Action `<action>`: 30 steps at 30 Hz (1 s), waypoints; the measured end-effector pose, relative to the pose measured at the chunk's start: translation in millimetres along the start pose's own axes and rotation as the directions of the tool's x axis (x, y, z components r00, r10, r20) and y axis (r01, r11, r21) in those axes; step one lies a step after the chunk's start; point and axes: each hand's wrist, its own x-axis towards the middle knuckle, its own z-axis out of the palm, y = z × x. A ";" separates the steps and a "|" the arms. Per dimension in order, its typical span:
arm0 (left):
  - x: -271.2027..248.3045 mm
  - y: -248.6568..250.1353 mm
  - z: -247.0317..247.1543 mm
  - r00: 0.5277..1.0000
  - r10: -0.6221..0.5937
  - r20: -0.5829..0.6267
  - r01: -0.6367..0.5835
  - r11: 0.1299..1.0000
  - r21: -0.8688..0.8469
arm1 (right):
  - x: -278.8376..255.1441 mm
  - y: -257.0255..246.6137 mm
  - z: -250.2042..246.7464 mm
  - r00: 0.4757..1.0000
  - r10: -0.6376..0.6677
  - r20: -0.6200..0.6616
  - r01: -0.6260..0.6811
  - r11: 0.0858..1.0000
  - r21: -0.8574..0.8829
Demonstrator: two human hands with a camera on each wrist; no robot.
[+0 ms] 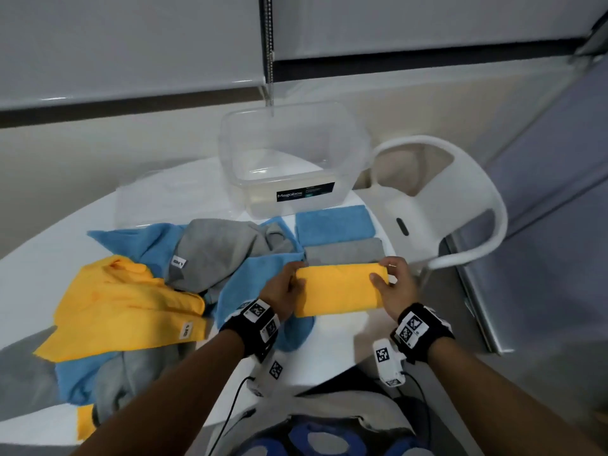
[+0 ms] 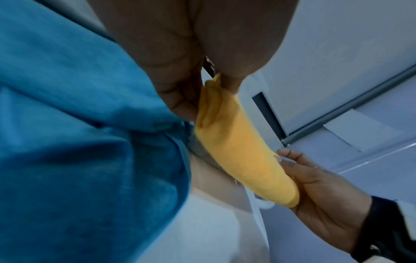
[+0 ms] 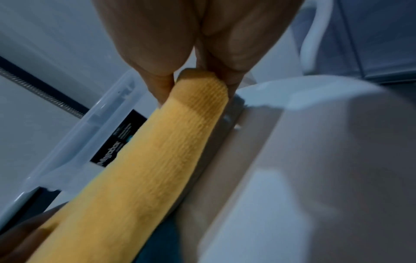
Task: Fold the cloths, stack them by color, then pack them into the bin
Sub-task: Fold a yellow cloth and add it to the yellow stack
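The left hand pinches the folded yellow cloth at its 9 o'clock end, the right hand at 3 o'clock; its long axis runs side to side between them, both equally near; at 12 lie the grey cloth, the blue cloth, then the bin on the counter.
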 end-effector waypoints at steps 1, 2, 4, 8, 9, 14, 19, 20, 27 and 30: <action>3.8 6.0 7.4 0.999 0.006 0.041 -0.008 0.999 0.041 | 3.3 6.8 -5.8 0.999 0.045 -0.023 -0.045 0.999 -0.005; 9.1 7.2 15.3 0.997 0.005 0.077 -0.012 0.996 0.087 | 7.0 13.0 -11.3 0.995 0.092 -0.040 -0.093 0.995 -0.024; 19.1 8.7 28.4 0.993 -0.005 0.116 -0.014 0.988 0.156 | 14.3 24.6 -21.0 0.989 0.140 -0.039 -0.141 0.989 -0.047; 40.6 -13.6 51.3 0.996 -0.044 0.081 0.029 0.983 0.179 | 27.3 40.5 -28.5 0.986 0.166 0.031 -0.160 0.976 -0.145; 44.2 -19.1 55.7 0.996 -0.061 0.066 0.048 0.981 0.190 | 30.8 44.1 -28.3 0.986 0.156 0.057 -0.144 0.973 -0.180; 32.6 -10.1 58.5 0.993 -0.087 -0.085 0.101 0.978 0.182 | 38.9 52.9 -24.4 0.982 0.148 0.113 -0.103 0.937 -0.335; 25.0 -16.0 54.6 0.987 -0.097 -0.129 0.125 0.966 0.226 | 38.7 55.7 -25.4 0.972 0.118 0.201 -0.030 0.919 -0.394; 24.3 -19.2 51.5 0.982 -0.112 -0.149 0.146 0.960 0.238 | 37.2 56.1 -25.9 0.971 0.119 0.208 -0.028 0.919 -0.393; 18.3 -13.9 41.8 0.965 -0.160 -0.209 0.231 0.896 0.378 | 31.0 55.1 -27.9 0.968 -0.010 0.251 0.104 0.926 -0.362; 12.4 -2.8 49.3 0.979 0.085 -0.183 0.030 0.836 0.548 | 30.5 51.0 -27.4 0.973 -0.029 0.229 0.116 0.919 -0.376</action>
